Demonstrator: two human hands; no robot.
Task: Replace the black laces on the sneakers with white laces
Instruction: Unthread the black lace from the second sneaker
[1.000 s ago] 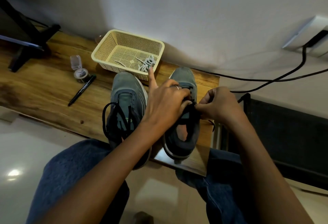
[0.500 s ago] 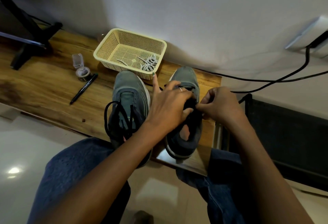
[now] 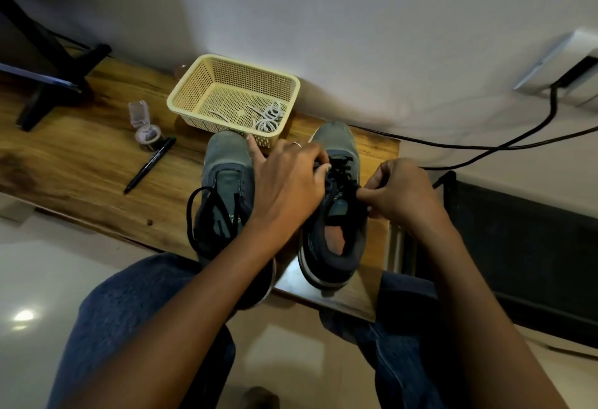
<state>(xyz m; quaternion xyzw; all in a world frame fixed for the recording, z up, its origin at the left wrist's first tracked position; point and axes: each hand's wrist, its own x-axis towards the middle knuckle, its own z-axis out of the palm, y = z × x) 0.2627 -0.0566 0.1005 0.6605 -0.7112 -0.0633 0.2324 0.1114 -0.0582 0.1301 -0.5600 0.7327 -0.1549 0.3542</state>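
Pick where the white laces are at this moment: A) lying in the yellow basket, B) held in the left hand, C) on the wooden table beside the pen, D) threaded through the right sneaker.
A: the white laces lie coiled at the near right of the yellow basket, while both hands work the black lace on the right sneaker.

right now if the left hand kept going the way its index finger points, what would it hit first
The left hand points its index finger away from the person, toward the wall. First in that line looks to be the near wall of the basket, just beyond the fingertip; depth is hard to judge.
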